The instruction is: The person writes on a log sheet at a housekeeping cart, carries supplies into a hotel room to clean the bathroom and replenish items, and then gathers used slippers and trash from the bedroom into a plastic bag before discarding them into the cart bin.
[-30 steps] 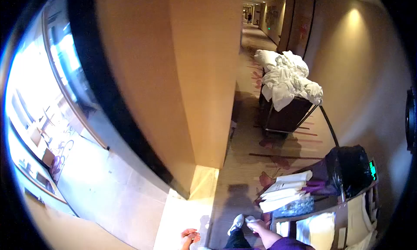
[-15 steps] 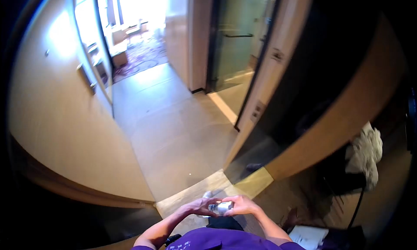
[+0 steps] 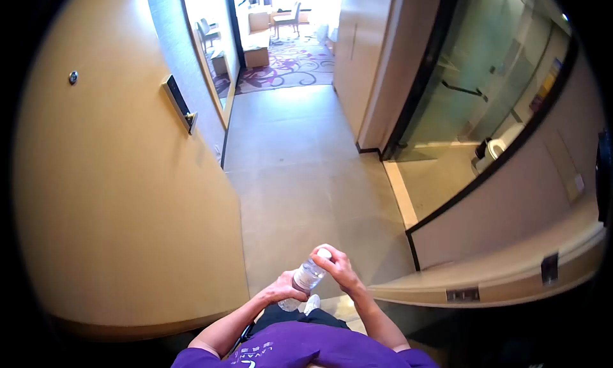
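A clear plastic water bottle (image 3: 309,276) with a white cap (image 3: 324,253) is held in front of my body, its top tilted forward and to the right. My left hand (image 3: 283,287) is wrapped around the lower part of the bottle. Up at the neck, my right hand (image 3: 339,268) has its fingers closed round the cap. Whether the cap is loose cannot be made out. Below the bottle a white shoe (image 3: 312,303) shows on the floor.
A wooden door (image 3: 128,195) with a lever handle (image 3: 190,121) stands open on my left. Ahead, a tiled passage (image 3: 287,151) leads to a patterned carpet (image 3: 287,69) and a chair (image 3: 288,19). To the right are a door frame's edge (image 3: 504,288) and a glass door (image 3: 460,80).
My view has moved forward into the doorway and turned right. The bottle was lying sideways between both hands; now it is more upright, with my right hand on its cap.
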Available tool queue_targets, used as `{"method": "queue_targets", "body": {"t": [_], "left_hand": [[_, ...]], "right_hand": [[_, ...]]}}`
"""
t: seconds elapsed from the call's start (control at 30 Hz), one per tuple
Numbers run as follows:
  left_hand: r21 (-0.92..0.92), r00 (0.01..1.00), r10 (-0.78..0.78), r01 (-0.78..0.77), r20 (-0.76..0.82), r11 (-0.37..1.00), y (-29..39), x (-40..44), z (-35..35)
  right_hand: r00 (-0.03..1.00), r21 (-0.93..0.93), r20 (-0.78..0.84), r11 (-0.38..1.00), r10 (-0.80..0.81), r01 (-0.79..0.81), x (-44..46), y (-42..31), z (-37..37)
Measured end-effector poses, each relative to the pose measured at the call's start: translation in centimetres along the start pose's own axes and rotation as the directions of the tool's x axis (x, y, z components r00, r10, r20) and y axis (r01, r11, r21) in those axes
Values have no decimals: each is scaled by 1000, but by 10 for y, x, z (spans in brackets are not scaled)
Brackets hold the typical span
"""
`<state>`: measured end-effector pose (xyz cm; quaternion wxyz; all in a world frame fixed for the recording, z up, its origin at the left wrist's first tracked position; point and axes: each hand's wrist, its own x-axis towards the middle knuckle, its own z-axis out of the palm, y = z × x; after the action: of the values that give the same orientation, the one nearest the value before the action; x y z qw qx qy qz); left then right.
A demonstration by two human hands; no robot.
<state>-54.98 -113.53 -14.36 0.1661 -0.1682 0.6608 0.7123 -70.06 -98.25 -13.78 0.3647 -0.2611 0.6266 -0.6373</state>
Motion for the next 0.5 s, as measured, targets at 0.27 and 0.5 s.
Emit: {"method": "queue_targets", "body": {"t": [0.27, 0.5], "left_hand": [[-486, 985, 136, -68, 106, 871, 56, 126, -106], [-96, 999, -43, 43, 2, 994, 120, 251, -222]], "right_hand": [[942, 326, 333, 931, 47, -161, 220, -38, -10], [993, 372, 23, 921, 116, -116, 361, -49, -45]]}}
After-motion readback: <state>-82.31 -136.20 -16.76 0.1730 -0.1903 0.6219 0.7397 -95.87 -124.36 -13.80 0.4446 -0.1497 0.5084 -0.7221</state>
